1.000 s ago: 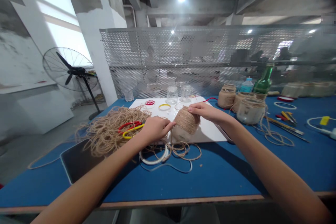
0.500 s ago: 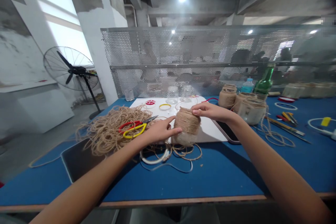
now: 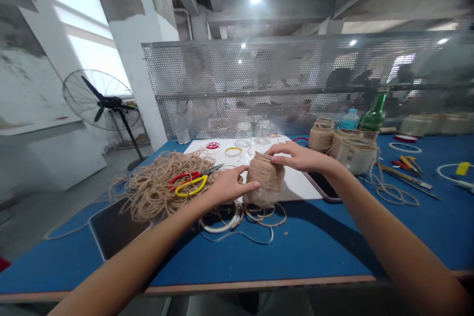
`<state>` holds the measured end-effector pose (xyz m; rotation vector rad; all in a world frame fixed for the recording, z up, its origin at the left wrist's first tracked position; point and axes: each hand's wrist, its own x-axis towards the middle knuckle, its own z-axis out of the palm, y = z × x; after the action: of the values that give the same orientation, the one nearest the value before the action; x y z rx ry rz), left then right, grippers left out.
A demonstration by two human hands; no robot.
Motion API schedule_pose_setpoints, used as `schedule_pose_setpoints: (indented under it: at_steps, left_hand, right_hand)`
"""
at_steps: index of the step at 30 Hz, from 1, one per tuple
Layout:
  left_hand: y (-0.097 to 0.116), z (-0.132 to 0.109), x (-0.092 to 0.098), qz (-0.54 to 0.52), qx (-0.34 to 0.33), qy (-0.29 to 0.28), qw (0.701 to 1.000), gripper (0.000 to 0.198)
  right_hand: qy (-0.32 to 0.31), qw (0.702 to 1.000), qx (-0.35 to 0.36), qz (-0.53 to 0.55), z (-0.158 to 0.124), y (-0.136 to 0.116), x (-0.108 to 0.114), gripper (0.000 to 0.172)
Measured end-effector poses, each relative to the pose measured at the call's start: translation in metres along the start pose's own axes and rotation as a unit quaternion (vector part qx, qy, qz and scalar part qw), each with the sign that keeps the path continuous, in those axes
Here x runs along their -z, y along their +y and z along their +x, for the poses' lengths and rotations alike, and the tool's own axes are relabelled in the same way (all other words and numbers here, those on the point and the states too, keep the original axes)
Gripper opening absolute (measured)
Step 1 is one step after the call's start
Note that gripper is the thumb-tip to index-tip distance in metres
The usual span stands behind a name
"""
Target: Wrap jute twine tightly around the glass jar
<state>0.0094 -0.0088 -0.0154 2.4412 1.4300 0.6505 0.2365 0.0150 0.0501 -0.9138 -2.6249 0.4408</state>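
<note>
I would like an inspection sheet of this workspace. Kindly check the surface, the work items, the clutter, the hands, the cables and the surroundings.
Surface: blue table, white board on it.
Work items: twine-wrapped jar at the board's near edge.
Hands: left hand and right hand both touch the jar.
Clutter: loose twine, scissors, phone, glass jars, green bottle.
Cables: white cord at the table's right side.
Surroundings: standing fan, perforated metal screen, blurred people behind it.
</note>
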Motion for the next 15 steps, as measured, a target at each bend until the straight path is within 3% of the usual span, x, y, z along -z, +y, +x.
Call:
schedule_pose_setpoints:
  at_steps: [2, 5, 9, 15]
  left_hand:
    - [0.001, -0.001, -0.001, 0.012, 0.003, 0.008, 1.000, 0.060]
    - [0.003, -0.001, -0.001, 0.030, 0.005, 0.015, 0.999, 0.058]
    - [0.005, -0.003, 0.000, 0.050, 0.004, 0.013, 0.999, 0.059]
    - [0.009, -0.006, 0.001, 0.086, 0.001, 0.021, 0.996, 0.062]
  right_hand:
    - [0.016, 0.999, -0.030, 0.016, 0.004, -0.004, -0.006, 0.041]
    - [0.088, 0.992, -0.090, -0.013, 0.011, -0.011, -0.019, 0.048]
    - [0.090, 0.992, -0.080, -0.038, 0.016, -0.017, -0.026, 0.042]
    - [0.077, 0.995, -0.061, -0.005, 0.012, -0.014, -0.021, 0.040]
